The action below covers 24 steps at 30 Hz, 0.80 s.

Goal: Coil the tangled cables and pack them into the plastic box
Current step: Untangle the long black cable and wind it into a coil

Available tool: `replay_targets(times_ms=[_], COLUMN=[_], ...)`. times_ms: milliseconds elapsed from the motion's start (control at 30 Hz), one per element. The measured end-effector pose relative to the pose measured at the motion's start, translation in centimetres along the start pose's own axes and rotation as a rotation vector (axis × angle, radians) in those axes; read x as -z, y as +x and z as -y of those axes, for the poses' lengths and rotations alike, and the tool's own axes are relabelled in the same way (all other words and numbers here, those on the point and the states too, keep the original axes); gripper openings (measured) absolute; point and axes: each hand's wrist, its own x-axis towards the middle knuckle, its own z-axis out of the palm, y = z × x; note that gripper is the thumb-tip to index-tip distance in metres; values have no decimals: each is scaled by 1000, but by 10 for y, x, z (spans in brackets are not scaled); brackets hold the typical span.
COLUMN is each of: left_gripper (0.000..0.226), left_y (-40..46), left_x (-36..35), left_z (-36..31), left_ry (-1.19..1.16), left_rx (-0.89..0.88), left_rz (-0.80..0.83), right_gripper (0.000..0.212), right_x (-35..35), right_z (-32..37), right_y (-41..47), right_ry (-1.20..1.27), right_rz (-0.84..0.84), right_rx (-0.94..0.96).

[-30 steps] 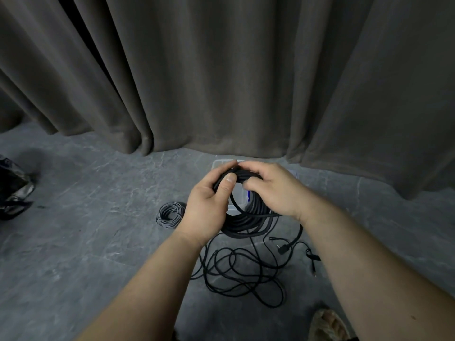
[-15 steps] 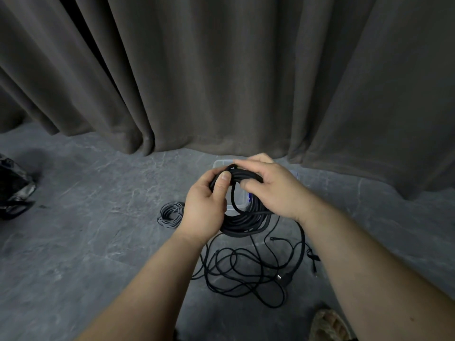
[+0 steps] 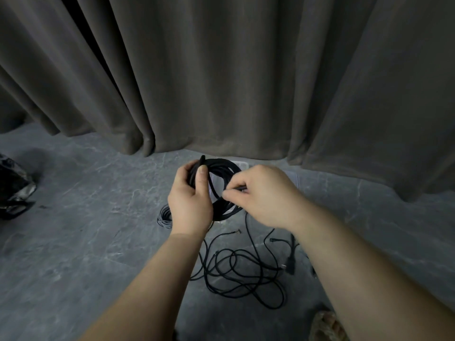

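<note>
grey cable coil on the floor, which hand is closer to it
Left. The left hand sits right beside the grey cable coil, overlapping its edge in view; the right hand is farther off, beyond the black coil.

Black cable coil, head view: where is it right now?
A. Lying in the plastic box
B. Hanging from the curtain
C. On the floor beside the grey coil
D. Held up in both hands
D: the left hand grips the black cable coil while the right hand pinches a strand, above the floor.
</note>
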Motion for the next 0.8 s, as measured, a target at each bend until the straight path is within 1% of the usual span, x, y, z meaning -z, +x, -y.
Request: replay_targets(times_ms=[33,67,133,200,233,300,367,433,500,567,667,700,800], left_gripper=[17,18,19,17,17,20,22,19,15,14,18,24,45], left_y=[2,3,5,5,6,6,7,5,3,3,5,5,5], left_x=[2,3,5,5,4,5,5,5,4,3,5,5,4], left_z=[1,1,-2,-1,0,2,2,-1,-4,-3,0,0,-4], left_ry=[8,7,-7,-28,-44,-93,-121,-116,-97,-87,-105,-120,-184], left_rx=[12,20,22,20,24,38,51,59,63,61,42,41,52], left_rz=[-20,-39,-55,-51,-50,-60,-70,-65,-59,-58,-58,-57,-33], right_gripper=[15,14,18,19,20,18,16,21,23,22,27,28,21], right_x=[4,9,18,18,15,7,5,5,2,-1,1,3,6], right_z=[1,-2,-16,-29,-32,-36,-36,-33,-27,-20,-17,-18,-22], right_y=[1,1,3,3,4,5,4,3,1,0,4,6,6], right_ry=[124,243,433,518,515,434,212,-55,-173,-201,-176,-128,144], right_rz=[-2,-39,-192,-331,-362,-341,-239,-108,-23,2,-49,-86,-248], right_rx=[-11,-20,-52,-126,-156,-176,-161,-150,-123,-85,-52,-62,-121])
